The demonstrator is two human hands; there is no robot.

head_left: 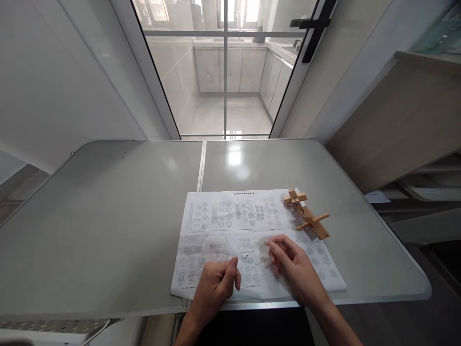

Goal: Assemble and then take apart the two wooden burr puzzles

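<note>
A printed paper sheet with rows of small line drawings lies on the table near its front edge. My left hand is curled into a loose fist over the sheet's lower part; its palm side is hidden. To the right, my right hand pinches thumb and forefinger together just above the paper, slightly blurred. Something tiny may be at those fingertips, too small to name. Between the hands, a small whitish scrap rests on the sheet. A wooden piece with crossbars and pegs lies across the sheet's upper right edge, untouched.
The grey-green folding table has a metal seam running through its middle. Beyond the far edge stands a glass door with a black handle. At the right is a shelf unit holding papers.
</note>
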